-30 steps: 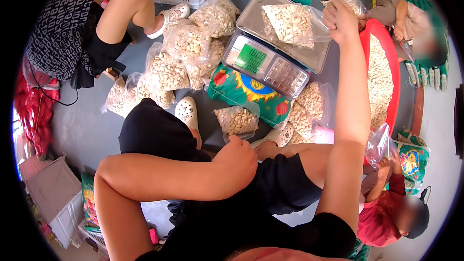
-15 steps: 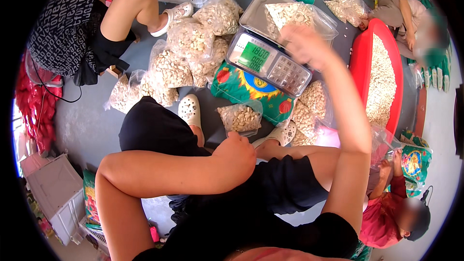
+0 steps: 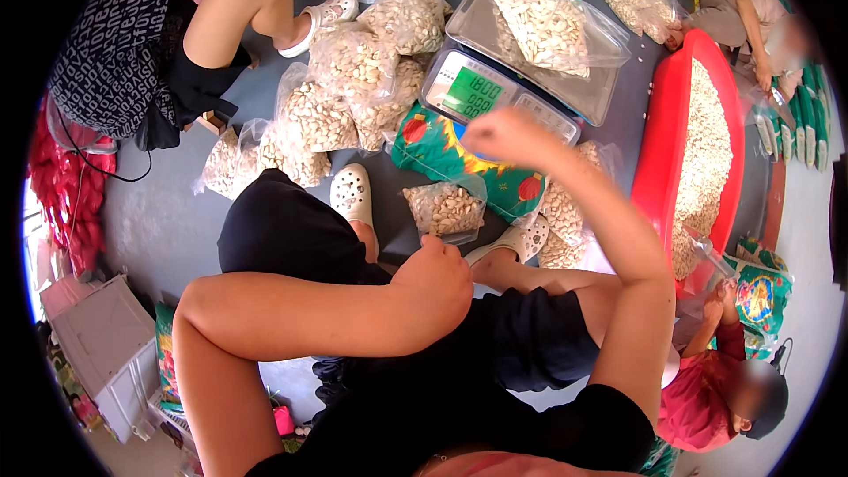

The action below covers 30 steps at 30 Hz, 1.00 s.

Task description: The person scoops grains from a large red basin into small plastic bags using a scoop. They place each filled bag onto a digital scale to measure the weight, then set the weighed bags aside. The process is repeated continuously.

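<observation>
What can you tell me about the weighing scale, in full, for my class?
The scale has a shallow, metallic-looking silver tray, a lit green display and a keypad. It sits slantwise in view, beside the red tub. A clear bag of pale pieces lies on the tray. The right hand partly hides the keypad; contact is unclear. A green printed sack lies along its near side.

Grey floor (image 3: 168,230), filled bags (image 3: 318,117), red tub (image 3: 664,137)
</observation>
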### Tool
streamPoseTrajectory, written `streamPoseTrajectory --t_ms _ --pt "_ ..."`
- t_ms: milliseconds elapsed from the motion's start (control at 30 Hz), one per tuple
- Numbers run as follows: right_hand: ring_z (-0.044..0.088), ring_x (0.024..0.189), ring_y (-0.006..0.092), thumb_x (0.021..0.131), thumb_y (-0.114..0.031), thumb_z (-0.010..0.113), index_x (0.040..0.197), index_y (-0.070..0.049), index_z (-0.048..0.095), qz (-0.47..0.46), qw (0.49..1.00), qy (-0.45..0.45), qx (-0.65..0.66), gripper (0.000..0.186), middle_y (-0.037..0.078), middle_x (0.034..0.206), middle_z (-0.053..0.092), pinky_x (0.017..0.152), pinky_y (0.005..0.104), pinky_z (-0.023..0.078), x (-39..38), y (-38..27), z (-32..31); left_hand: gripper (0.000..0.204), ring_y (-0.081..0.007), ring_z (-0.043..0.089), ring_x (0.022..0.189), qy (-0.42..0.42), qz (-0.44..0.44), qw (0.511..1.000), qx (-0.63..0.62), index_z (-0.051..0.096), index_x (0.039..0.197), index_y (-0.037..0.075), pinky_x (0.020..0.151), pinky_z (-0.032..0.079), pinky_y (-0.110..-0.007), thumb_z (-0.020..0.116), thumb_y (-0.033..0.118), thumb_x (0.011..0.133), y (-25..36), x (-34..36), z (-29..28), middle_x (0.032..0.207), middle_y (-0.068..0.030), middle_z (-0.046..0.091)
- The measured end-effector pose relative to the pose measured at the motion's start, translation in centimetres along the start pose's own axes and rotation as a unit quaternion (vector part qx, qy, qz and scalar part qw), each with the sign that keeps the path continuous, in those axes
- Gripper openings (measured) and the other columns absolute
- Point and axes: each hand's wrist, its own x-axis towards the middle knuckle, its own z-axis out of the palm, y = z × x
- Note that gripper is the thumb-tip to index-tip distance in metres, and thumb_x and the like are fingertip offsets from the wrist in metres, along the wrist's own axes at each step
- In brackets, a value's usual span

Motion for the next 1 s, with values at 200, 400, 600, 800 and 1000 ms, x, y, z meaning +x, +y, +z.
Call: streamPoseTrajectory --t_ms 200,400,600,800,1000 --pt "0.061 0.061 0.0127 0.09 -0.054 0.048 0.11 -0.015 0.06 0.223 0.968 0.037 0.104 0.045 0.005 0.088 0.058 0.047 0.0252 0.046 -5.8 6.3 -15.0 0.02 -0.0199 0.058 0.082 0.006 0.003 1.0 -0.026 0.062 0.094 0.004 0.068 0.04 -0.033 0.058 0.019 0.08 -0.4 -0.4 0.0 0.084 -0.0042 0.062" --pt "0.062 0.077 0.0183 0.09 -0.071 0.028 0.124 -0.023 0.053 0.318 0.916 0.093 0.227 0.063 0.011 0.112 0.047 0.053 0.0269 0.047 -6.8 8.5 -15.8 0.022 -0.0201 0.058 0.08 -0.02 -0.012 0.998 -0.058 0.063 0.095 0.003 0.068 0.04 -0.034 0.058 0.018 0.08 -1.0 -0.4 -0.1 0.084 -0.0048 0.062" --pt "0.046 0.057 0.0086 0.091 -0.068 0.033 0.106 -0.013 0.06 0.249 0.895 0.252 0.271 0.063 0.003 0.09 0.049 0.047 0.0238 0.034 -3.1 12.1 -15.2 0.029 -0.0208 0.058 0.08 0.0 -0.003 0.999 -0.048 0.063 0.104 0.002 0.068 0.04 -0.034 0.056 0.018 0.081 -1.4 -0.7 -0.3 0.084 -0.0058 0.062" --pt "0.049 0.062 0.019 0.083 -0.066 0.051 0.078 -0.004 0.073 0.277 0.905 0.304 0.104 0.066 0.01 0.068 0.053 0.06 0.0329 0.04 3.0 10.3 -16.8 0.026 -0.0205 0.059 0.081 -0.011 -0.023 0.998 -0.058 0.064 0.1 0.003 0.068 0.041 -0.034 0.056 0.018 0.082 -1.5 -0.9 0.3 0.083 -0.005 0.063" --pt "0.039 0.047 0.0127 0.082 -0.039 0.061 0.067 -0.003 0.066 0.122 0.9 0.413 0.071 0.039 0.001 0.054 0.048 0.046 0.0301 0.03 7.7 11.0 -16.7 0.018 -0.02 0.06 0.081 -0.015 -0.034 0.996 -0.075 0.063 0.092 0.006 0.067 0.041 -0.034 0.057 0.02 0.081 -1.9 -1.4 1.0 0.081 -0.0036 0.063"
